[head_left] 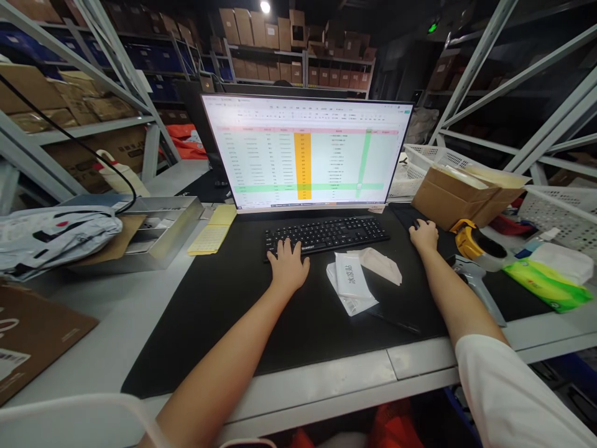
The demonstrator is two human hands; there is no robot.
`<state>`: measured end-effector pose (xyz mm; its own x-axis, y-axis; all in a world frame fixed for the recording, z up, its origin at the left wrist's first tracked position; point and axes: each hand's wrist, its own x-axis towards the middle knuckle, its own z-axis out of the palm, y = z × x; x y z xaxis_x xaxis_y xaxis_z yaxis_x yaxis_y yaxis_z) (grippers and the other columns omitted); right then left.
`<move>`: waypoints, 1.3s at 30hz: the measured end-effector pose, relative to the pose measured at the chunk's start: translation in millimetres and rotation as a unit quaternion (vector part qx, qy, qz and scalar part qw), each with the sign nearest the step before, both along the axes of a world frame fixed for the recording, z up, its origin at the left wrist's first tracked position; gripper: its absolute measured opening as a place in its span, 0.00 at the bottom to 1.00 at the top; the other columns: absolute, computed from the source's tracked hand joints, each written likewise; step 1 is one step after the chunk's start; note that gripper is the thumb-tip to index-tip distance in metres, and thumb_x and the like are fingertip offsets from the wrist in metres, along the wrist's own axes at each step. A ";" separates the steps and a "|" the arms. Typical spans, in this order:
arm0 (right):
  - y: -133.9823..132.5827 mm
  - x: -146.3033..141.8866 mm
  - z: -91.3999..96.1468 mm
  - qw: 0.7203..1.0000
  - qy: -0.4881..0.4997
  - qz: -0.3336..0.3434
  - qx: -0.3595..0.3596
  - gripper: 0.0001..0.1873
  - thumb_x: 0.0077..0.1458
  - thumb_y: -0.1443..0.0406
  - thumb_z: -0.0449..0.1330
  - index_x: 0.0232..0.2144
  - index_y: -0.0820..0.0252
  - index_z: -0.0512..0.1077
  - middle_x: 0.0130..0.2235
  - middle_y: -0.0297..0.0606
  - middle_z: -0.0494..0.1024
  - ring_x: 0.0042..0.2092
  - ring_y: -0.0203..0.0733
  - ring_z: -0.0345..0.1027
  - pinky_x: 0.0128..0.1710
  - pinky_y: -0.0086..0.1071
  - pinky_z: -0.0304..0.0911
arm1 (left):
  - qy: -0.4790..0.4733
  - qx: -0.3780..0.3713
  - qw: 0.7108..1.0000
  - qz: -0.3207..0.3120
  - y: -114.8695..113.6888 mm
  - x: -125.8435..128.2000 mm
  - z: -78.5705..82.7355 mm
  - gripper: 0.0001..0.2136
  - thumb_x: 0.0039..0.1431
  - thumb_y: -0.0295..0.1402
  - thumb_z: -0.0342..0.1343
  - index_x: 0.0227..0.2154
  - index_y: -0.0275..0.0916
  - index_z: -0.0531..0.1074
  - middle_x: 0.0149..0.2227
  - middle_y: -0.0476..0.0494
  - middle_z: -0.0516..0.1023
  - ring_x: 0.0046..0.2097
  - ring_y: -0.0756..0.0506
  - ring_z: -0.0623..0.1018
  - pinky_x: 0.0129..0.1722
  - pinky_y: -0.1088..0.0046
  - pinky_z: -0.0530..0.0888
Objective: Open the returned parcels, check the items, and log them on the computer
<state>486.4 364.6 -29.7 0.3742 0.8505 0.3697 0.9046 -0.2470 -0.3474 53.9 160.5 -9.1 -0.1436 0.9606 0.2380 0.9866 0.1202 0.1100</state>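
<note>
L hand [288, 264] lay w/ fingers apart on keyboard [333, 233], mid frame. R hand [425, 237] bent over mouse [416, 223], right of ctr; couldn't tell if it gripped.

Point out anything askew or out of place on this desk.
A flat white packet with black characters lies slanted on the black desk mat, in front of the black plastic keyboard, partly over a white plastic pouch. It looks untidy there. I see no spill.
</note>
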 end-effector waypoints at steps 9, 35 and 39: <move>-0.6 -1.3 -0.9 1.000 0.002 -0.009 0.007 0.27 0.63 0.60 0.55 0.62 0.60 0.72 0.61 0.54 0.65 0.57 0.59 0.65 0.57 0.47 0.62 | 0.002 -0.003 1.000 0.001 1.3 -0.5 -2.1 0.29 0.69 0.44 0.45 0.69 0.38 0.63 0.73 0.29 0.55 0.73 0.27 0.55 0.66 0.33 0.58; -61.6 -105.5 29.4 0.950 -0.097 0.297 -0.002 0.22 0.62 0.61 0.55 0.55 0.60 0.77 0.54 0.49 0.78 0.55 0.53 0.69 0.56 0.42 0.63 | 0.001 -0.004 1.000 -0.001 0.7 3.4 3.9 0.28 0.69 0.43 0.44 0.68 0.36 0.63 0.73 0.28 0.57 0.73 0.27 0.55 0.65 0.31 0.58; -76.4 -118.4 30.0 0.946 -0.107 0.306 -0.015 0.23 0.64 0.63 0.52 0.54 0.64 0.78 0.59 0.55 0.75 0.61 0.58 0.64 0.60 0.50 0.57 | -0.006 0.002 1.000 -0.003 -0.2 3.7 4.4 0.28 0.69 0.42 0.45 0.68 0.35 0.63 0.72 0.27 0.57 0.73 0.27 0.56 0.65 0.31 0.58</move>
